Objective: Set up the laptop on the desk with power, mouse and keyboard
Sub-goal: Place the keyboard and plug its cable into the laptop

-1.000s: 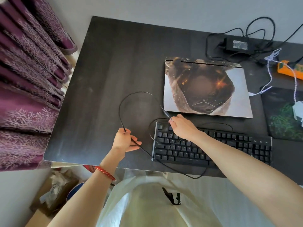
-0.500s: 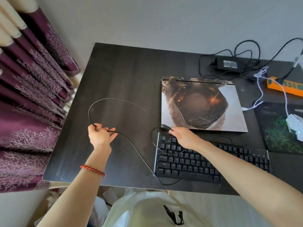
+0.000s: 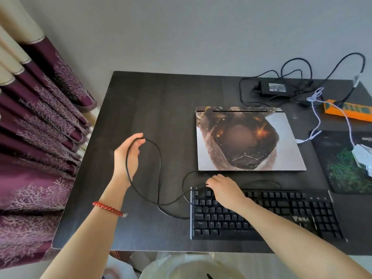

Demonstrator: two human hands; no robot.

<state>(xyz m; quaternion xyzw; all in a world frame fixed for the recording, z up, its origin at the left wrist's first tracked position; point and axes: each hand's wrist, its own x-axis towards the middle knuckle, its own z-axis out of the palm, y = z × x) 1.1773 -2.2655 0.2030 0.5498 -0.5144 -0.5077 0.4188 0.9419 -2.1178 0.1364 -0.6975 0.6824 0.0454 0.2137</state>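
Laptop [image 3: 249,138] closed, lid decorated, lying flat on dark bench [image 3: 161,109] right of centre. Keyboard [image 3: 265,214] just in front of it, near the bench front edge. Left hand [image 3: 127,156] raised over the bench, thumb and fingers curled, a loop of black keyboard cable [image 3: 159,168] hooked over them. Right hand [image 3: 223,188] rests on the keyboard's far left corner, fingers curled down where the cable end lies; whether it pinches the cable cannot be told. Power brick [image 3: 275,88] with tangled leads at far right. White mouse [image 3: 362,155] on mouse pad [image 3: 342,170]. Orange power strip [image 3: 348,109] behind the pad.
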